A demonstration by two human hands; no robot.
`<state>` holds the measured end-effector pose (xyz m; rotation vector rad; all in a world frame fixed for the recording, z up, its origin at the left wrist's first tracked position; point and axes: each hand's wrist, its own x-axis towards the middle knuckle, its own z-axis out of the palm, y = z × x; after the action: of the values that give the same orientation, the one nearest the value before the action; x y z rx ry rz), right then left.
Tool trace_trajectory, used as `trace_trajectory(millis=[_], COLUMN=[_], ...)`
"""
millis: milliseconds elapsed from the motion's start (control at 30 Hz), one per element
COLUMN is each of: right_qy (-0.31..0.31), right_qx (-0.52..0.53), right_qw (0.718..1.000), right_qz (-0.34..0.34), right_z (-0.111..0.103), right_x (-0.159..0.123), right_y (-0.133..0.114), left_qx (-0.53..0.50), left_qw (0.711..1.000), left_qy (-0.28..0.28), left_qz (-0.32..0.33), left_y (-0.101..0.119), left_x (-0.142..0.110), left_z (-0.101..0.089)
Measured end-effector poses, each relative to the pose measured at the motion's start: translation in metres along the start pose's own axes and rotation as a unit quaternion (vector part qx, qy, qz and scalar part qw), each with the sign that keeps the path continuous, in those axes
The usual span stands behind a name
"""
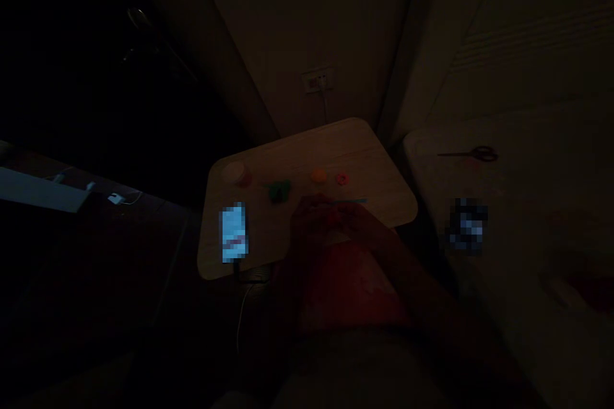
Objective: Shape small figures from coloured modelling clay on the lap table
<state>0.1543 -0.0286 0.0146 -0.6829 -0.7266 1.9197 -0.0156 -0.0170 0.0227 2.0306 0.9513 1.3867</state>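
Observation:
The room is very dark. My left hand (307,218) and my right hand (354,218) meet over the near edge of a small wooden table (268,243). Both have their fingers bent inward around a small reddish piece (332,217), too dim to name. Just past my right hand lies a thin bluish stick (355,200). Beyond the hands are an orange lump (318,176) and a small red ring-shaped piece (342,179). To the left of them sits a green clump (279,190).
A tub with a pale lid (234,172) stands at the table's far left. A lit phone (233,233) with a cable lies nearer. Scissors (482,153) and a blurred-out object (467,227) rest on the pale surface at right. A wall socket (316,81) is behind.

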Motion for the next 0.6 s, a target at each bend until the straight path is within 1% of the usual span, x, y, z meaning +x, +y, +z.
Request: trace_trajectory(millis=[167, 267, 400, 500, 600], right_qy=[0.000, -0.015, -0.009, -0.003, 0.005], right_qx=[0.052, 0.052, 0.028, 0.014, 0.013], right_qw=[0.999, 0.998, 0.999, 1.000, 1.000], right_qz=[-0.012, -0.010, -0.016, -0.007, -0.003], right_z=[-0.010, -0.014, -0.011, -0.007, -0.004], right_x=[0.005, 0.007, 0.004, 0.002, 0.002], right_y=[0.008, 0.011, 0.009, 0.006, 0.003], left_qx=[-0.032, -0.031, -0.035, -0.034, -0.022], left_qw=[0.999, 0.999, 0.999, 0.999, 1.000], left_qy=[0.007, 0.010, 0.016, 0.013, 0.010], left_qz=[-0.012, -0.018, -0.016, -0.020, -0.008], left_y=[-0.005, -0.005, -0.004, -0.005, -0.007], left_x=[-0.002, -0.001, 0.000, -0.001, -0.002], left_z=[-0.001, -0.001, -0.001, -0.001, -0.002])
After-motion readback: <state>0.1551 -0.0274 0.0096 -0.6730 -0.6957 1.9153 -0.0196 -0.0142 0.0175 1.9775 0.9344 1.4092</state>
